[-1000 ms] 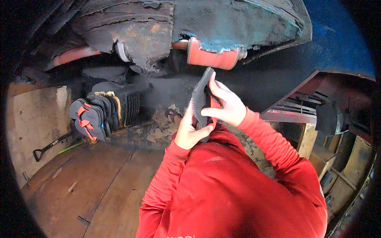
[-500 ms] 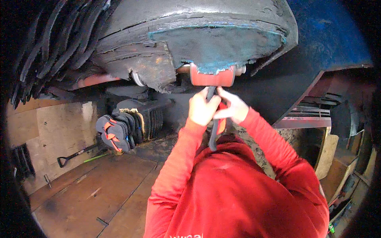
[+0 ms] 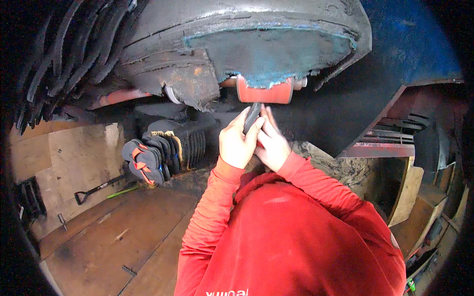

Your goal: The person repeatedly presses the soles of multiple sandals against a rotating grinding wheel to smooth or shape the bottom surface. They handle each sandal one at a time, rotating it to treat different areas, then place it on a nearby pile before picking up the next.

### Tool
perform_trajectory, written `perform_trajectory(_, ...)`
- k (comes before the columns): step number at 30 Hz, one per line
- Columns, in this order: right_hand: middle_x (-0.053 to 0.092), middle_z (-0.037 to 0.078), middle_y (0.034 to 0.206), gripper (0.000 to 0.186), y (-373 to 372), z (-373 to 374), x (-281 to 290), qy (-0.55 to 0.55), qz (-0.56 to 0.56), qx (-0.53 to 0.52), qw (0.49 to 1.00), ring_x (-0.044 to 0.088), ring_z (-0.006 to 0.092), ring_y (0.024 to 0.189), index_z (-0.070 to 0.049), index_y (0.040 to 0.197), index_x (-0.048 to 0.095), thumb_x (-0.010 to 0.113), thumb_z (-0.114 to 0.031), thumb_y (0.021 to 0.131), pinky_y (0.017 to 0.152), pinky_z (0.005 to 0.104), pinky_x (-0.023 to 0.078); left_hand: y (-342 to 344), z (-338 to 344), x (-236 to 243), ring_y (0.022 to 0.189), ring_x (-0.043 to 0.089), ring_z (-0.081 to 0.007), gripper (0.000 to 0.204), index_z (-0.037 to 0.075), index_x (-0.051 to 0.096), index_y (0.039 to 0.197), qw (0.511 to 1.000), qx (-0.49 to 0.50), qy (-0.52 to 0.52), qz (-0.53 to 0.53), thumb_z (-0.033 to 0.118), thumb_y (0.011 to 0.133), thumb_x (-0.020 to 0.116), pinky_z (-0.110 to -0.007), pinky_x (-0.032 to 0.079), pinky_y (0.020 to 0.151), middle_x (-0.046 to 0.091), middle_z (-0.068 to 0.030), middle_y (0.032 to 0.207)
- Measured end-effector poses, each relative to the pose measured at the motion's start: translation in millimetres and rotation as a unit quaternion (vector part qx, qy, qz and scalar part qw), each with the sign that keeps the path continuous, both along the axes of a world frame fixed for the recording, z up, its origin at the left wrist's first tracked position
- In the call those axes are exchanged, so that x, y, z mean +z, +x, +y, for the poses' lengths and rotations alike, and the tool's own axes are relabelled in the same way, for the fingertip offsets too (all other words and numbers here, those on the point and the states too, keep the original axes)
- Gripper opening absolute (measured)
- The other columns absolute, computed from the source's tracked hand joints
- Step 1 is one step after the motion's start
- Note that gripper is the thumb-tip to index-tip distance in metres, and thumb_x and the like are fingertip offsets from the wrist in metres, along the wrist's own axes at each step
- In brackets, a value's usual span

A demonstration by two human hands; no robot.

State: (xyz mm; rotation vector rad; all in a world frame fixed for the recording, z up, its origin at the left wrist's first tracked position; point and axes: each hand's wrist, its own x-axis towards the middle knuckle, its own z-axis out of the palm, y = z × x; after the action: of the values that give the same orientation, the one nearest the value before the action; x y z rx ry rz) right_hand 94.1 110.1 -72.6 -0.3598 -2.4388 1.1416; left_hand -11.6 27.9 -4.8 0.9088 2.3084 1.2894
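I hold a dark grey sandal [image 3: 253, 115] edge-on between my two hands, its top end just below a red abrasive roller [image 3: 264, 93] under a frayed, dust-caked hood [image 3: 271, 52]; whether they touch I cannot tell. My left hand [image 3: 237, 140] is closed on the sandal from the left, thumb along its side. My right hand [image 3: 271, 145] grips it from the right, fingers pressed together and partly behind it. The sandal's lower part is hidden by my hands.
Black flip-flops, the front one with orange straps [image 3: 139, 159], are racked at left. A black-handled tool [image 3: 84, 196] and green rod [image 3: 121, 192] lie beside plywood boards [image 3: 79, 158]. Dark ragged strips [image 3: 64, 54] hang upper left; a blue-black metal housing [image 3: 410, 39] and wooden boxes [image 3: 424, 217] stand right.
The view has shifted since a second ago, bringing the hanging strips into sight. My hands have moved the sandal up to just below the roller, and its orange strap is now hidden by my hands.
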Motion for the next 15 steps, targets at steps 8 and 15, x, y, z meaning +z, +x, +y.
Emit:
perform_trajectory(8, 0.033, 0.03, 0.152, 0.074, 13.2, 13.4, 28.6, -0.138, -0.042, 0.075, 0.987, 0.033, 0.0419, 0.143, -0.003, 0.138, 0.051, 0.081, -0.013, 0.071, 0.114, 0.0427, 0.038, -5.5, 10.8, 20.1, 0.073, 0.068, -0.0385, 0.026, -0.002, 0.069, 0.096, 0.986, -0.032, -0.054, 0.156, 0.023, 0.091, 0.068, -0.041, 0.054, 0.065, 0.068, -0.022, 0.081)
perform_trajectory(15, 0.038, 0.03, 0.15, 0.088, 9.7, 42.7, 33.6, -0.229, -0.108, 0.12, 0.96, 0.041, 0.0401, 0.138, -0.001, 0.144, 0.045, 0.084, -0.038, 0.074, 0.11, 0.0416, 0.041, -5.8, 33.2, 11.0, 0.064, 0.065, -0.0413, 0.035, -0.001, 0.063, 0.075, 0.983, -0.014, -0.119, 0.142, 0.03, 0.091, 0.068, -0.045, 0.05, 0.055, 0.062, -0.0239, 0.069)
